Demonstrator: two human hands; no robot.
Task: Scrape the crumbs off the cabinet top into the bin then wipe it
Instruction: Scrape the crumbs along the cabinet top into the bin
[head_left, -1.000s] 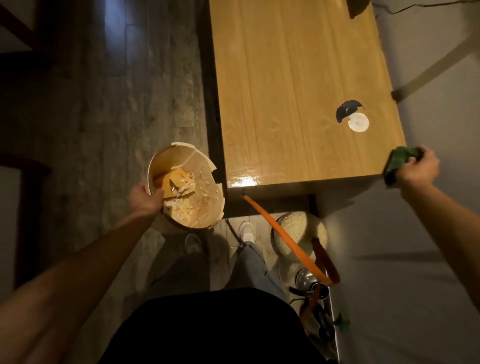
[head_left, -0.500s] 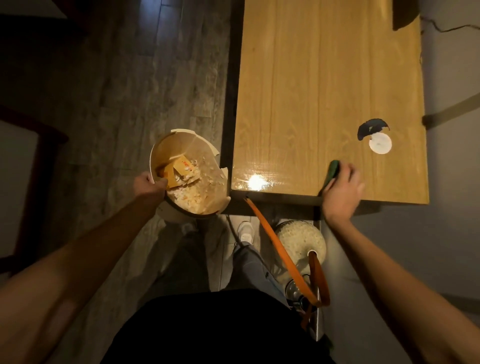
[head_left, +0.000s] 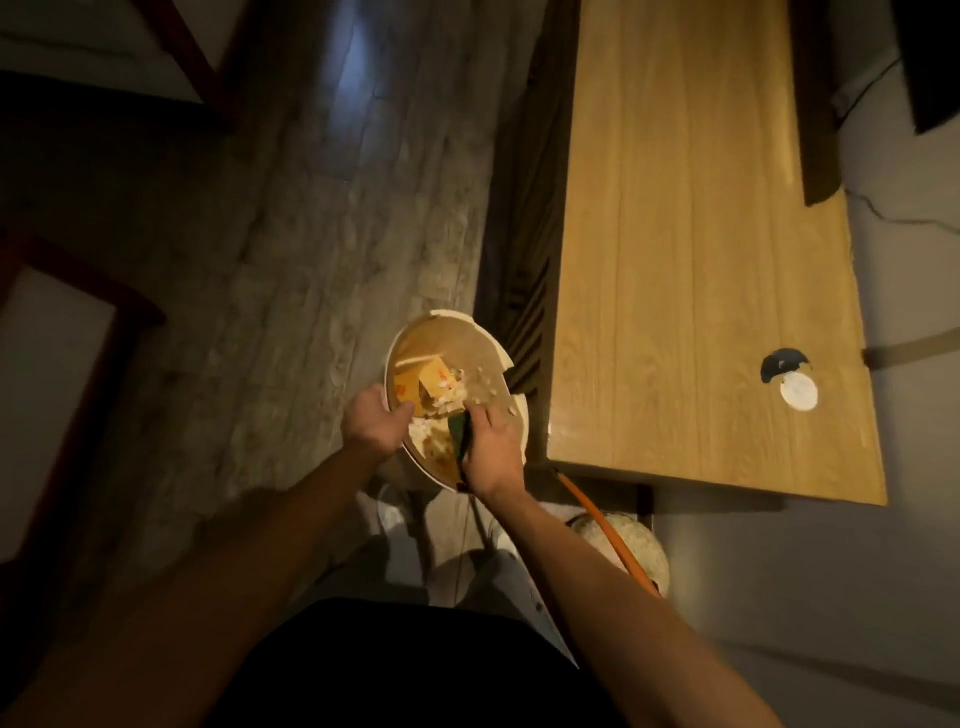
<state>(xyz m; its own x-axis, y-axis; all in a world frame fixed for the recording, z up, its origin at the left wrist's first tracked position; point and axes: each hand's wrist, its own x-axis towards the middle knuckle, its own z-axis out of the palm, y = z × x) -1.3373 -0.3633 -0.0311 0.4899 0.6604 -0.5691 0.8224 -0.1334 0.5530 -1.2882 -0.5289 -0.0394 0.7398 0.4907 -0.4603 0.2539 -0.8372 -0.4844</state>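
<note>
Both arms stretched forward, hands close together. Left hand (head_left: 375, 427) curled in grip, thumb forward; right hand (head_left: 491, 451) clenched, knuckles up.

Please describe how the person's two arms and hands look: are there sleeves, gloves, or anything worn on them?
Both forearms are bare up to the bottom edge of the picture, with no sleeves in view. The left hand and the right hand wear no gloves. No watch, ring or bracelet is visible, though the light is dim.

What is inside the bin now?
Inside the bin lie an orange carton and pale crumbs. The right hand with its green sponge covers the rest.
</note>
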